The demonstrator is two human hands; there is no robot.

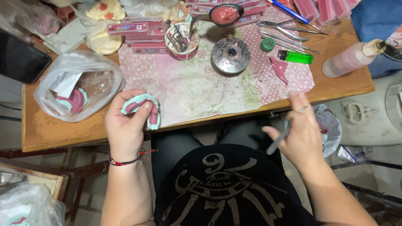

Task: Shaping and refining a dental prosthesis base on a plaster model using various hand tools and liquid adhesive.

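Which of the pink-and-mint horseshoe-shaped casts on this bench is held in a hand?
The one in the left hand: the cast gripped at the bench edge. The other cast lies untouched inside the clear plastic bag further left.

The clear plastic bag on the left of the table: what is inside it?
Inside the clear plastic bag lie a pink-and-mint curved cast and a white paper slip. The crumpled plastic hides anything deeper. The left hand holds a similar cast beside it.
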